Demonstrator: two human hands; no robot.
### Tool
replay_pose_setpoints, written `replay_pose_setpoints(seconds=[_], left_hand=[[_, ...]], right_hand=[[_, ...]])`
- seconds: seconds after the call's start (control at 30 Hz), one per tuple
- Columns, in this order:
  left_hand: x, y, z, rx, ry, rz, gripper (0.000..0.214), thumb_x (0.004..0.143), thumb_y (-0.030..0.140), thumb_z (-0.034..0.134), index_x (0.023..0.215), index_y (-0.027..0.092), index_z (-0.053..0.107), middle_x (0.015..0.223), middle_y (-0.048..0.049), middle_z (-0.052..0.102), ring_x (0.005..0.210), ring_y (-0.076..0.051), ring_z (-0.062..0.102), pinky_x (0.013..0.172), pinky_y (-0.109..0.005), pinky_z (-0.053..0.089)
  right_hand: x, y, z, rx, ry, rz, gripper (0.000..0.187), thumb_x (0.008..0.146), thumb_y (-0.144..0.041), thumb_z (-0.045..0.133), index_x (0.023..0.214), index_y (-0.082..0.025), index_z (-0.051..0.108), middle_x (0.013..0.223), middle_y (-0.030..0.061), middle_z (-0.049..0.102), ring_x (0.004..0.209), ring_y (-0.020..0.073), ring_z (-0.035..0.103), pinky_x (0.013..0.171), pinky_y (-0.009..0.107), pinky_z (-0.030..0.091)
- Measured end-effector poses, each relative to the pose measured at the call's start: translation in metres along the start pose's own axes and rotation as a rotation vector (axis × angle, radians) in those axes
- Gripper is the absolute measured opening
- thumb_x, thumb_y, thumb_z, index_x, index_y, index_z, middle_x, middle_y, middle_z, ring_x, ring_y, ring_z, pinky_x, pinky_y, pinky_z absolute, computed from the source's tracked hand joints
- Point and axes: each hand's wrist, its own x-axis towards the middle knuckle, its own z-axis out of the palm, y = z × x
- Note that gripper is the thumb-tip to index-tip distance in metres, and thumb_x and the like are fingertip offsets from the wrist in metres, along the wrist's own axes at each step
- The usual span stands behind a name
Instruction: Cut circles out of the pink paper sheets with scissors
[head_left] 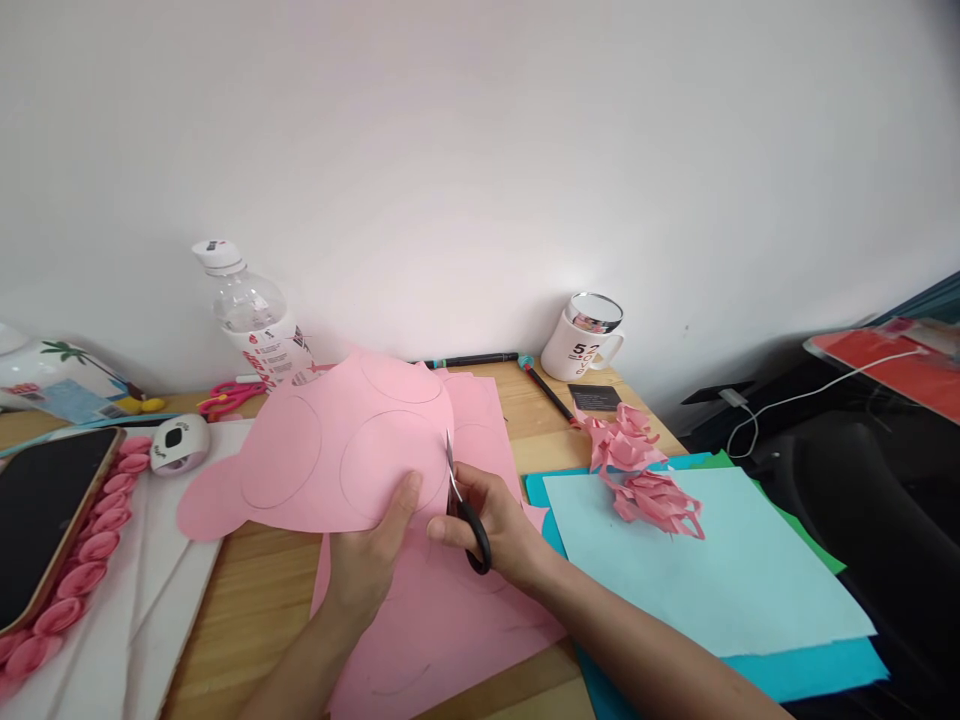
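My left hand (373, 560) grips the lower edge of a pink paper sheet (330, 440) marked with drawn circles, its thumb on top. The sheet is held above the table, its outer edge cut in curves. In my right hand (491, 520) is a pair of scissors (471, 530) with black handles. Their blades point up and away, at the sheet's right edge beside a drawn circle. Under both hands lies more pink paper (442, 640) with circles on it.
Crumpled pink scraps (652, 495) rest on light-blue paper (705, 570) at right. A mug (581, 340) and a plastic bottle (259, 310) stand by the wall. At left are a phone (45, 520), a row of pink paper pieces (82, 580) and a small white device (180, 442).
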Motion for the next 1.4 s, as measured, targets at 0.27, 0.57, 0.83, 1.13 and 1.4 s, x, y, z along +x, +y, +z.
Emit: replay_pose_setpoints(seconds=[0.27, 0.57, 0.83, 1.13, 1.4], left_hand=[[0.0006, 0.0036, 0.0013, 0.007, -0.005, -0.025, 0.050, 0.057, 0.041, 0.080, 0.098, 0.017, 0.068, 0.107, -0.0114, 0.068, 0.119, -0.032, 0.053, 0.111, -0.046, 0.033], [0.0004, 0.0053, 0.0005, -0.026, -0.017, -0.045, 0.050, 0.052, 0.042, 0.082, 0.095, 0.020, 0.069, 0.107, -0.0087, 0.069, 0.126, -0.032, 0.047, 0.115, -0.043, 0.023], [0.0030, 0.0073, -0.0010, -0.056, -0.041, -0.011, 0.049, 0.051, 0.031, 0.085, 0.096, 0.021, 0.067, 0.104, -0.0078, 0.068, 0.127, -0.031, 0.046, 0.115, -0.042, 0.024], [0.0055, 0.0005, -0.0023, -0.054, -0.051, -0.025, 0.049, 0.055, 0.038, 0.081, 0.097, 0.017, 0.066, 0.105, -0.0100, 0.069, 0.118, -0.031, 0.053, 0.110, -0.044, 0.033], [0.0072, 0.0036, -0.0015, -0.018, -0.016, -0.009, 0.042, 0.050, 0.038, 0.084, 0.085, 0.021, 0.068, 0.095, -0.0065, 0.070, 0.120, -0.032, 0.052, 0.113, -0.043, 0.028]], right_hand=[[-0.0009, 0.0042, -0.0014, -0.034, 0.019, -0.043, 0.049, 0.057, -0.048, 0.082, 0.063, -0.019, 0.044, 0.058, -0.0060, 0.039, 0.054, 0.0082, 0.032, 0.049, 0.022, 0.026], [-0.0022, 0.0067, -0.0018, 0.003, 0.031, -0.039, 0.049, 0.055, -0.046, 0.084, 0.062, -0.018, 0.045, 0.056, -0.0075, 0.034, 0.052, 0.0070, 0.029, 0.048, 0.021, 0.024], [-0.0018, 0.0079, -0.0017, -0.021, 0.050, -0.009, 0.051, 0.052, -0.051, 0.084, 0.062, -0.018, 0.045, 0.054, -0.0071, 0.038, 0.051, 0.0073, 0.030, 0.047, 0.022, 0.023], [-0.0023, 0.0065, -0.0014, -0.032, 0.062, 0.015, 0.051, 0.051, -0.050, 0.085, 0.059, -0.018, 0.046, 0.051, -0.0076, 0.037, 0.050, 0.0069, 0.028, 0.046, 0.022, 0.021], [-0.0025, 0.0065, -0.0021, -0.070, 0.075, 0.035, 0.049, 0.053, -0.051, 0.083, 0.059, -0.018, 0.048, 0.048, -0.0071, 0.039, 0.046, 0.0071, 0.031, 0.044, 0.022, 0.023]])
